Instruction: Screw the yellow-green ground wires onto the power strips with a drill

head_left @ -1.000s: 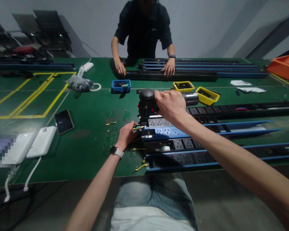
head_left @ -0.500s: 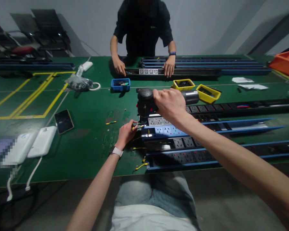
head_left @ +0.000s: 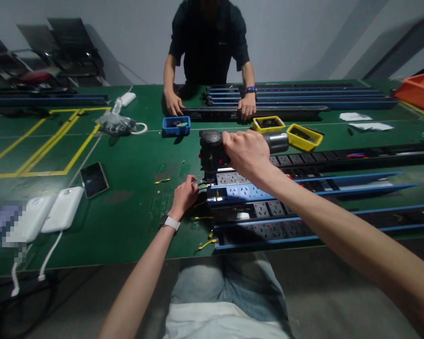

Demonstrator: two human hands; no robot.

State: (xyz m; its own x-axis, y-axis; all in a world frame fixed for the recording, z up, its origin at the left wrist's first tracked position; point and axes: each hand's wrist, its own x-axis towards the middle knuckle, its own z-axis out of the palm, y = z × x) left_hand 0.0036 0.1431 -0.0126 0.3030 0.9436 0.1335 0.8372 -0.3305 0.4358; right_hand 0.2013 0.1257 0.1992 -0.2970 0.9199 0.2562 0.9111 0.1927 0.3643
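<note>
My right hand (head_left: pixel 247 150) grips a black cordless drill (head_left: pixel 212 149), its head pointing down at the left end of a power strip with pale grey sockets (head_left: pixel 226 178). Light from the drill falls on a neighbouring blue-edged power strip (head_left: pixel 238 192). My left hand (head_left: pixel 185 195), with a watch strap on its wrist, is beside the same strip end. Its fingers are curled and look closed on a short yellow-green wire (head_left: pixel 203 186); the fingertips are partly hidden. More power strips (head_left: pixel 268 230) lie parallel nearer me, with yellow-green wires (head_left: pixel 207 245) sticking out on the left.
Across the green table (head_left: pixel 134 221), a co-worker's hands rest on a long dark strip (head_left: pixel 212 113). Between us stand a blue bin (head_left: pixel 176 126) and two yellow bins (head_left: pixel 268 124). At left lie a phone (head_left: pixel 93 180), white power banks (head_left: pixel 62 209) and a plastic bag (head_left: pixel 116 123).
My left index finger has drawn back and curled, away from the drill tip. The drill stays nearly in place. Across the table, the co-worker's strip has turned, so its white sockets no longer show.
</note>
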